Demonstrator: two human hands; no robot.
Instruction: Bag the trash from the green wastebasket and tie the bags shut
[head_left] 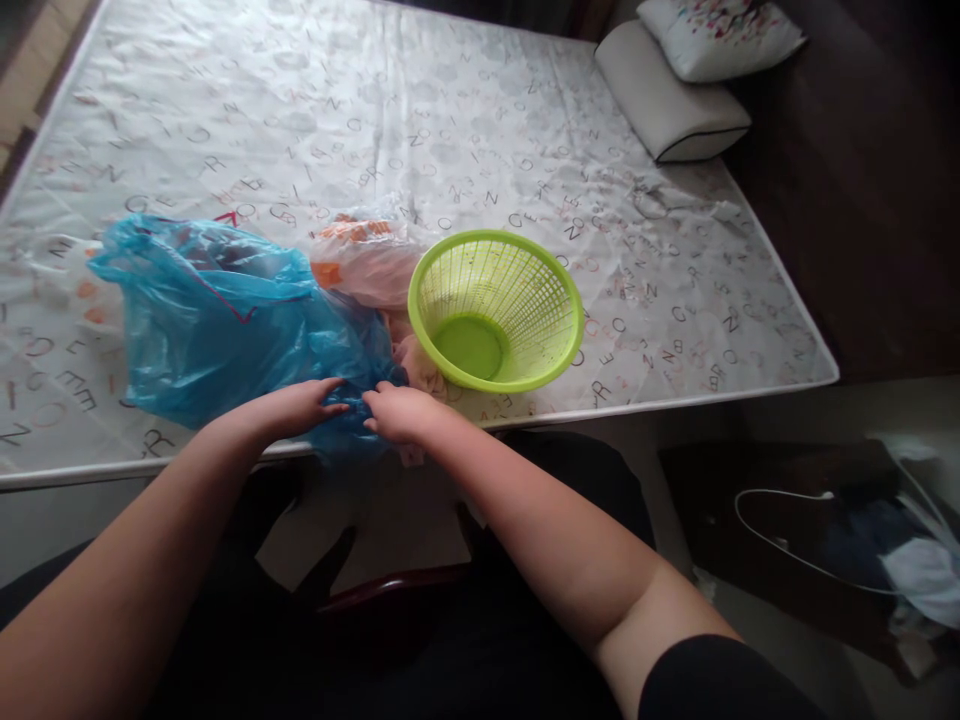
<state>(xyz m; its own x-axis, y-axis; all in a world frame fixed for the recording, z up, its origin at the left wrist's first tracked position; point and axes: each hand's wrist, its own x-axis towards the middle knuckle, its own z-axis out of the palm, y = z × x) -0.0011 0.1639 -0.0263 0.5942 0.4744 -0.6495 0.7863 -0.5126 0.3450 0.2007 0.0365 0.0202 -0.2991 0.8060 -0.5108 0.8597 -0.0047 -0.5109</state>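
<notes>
A large blue plastic bag (pixel 210 340) with a red drawstring lies near the front edge of the mattress, its gathered end trailing to the right and over the edge. My left hand (pixel 306 405) grips the gathered plastic, fingers above and thumb below. Close beside it, my right hand (pixel 401 412) pinches the same bag with bent fingers. Just behind my right hand is a bunched pink cloth (pixel 415 362), partly hidden by the bag. A lime-green plastic basket (pixel 574 335) stands to its right, with nothing visible inside.
Behind the blue bag is a clear plastic bag with orange print (pixel 367 262). A letter-patterned mattress (pixel 480 130) spreads ahead, with a grey pillow (pixel 664 95) and a white cushion (pixel 712 40) at its far right corner. A white cable (pixel 795 565) hangs at the lower right.
</notes>
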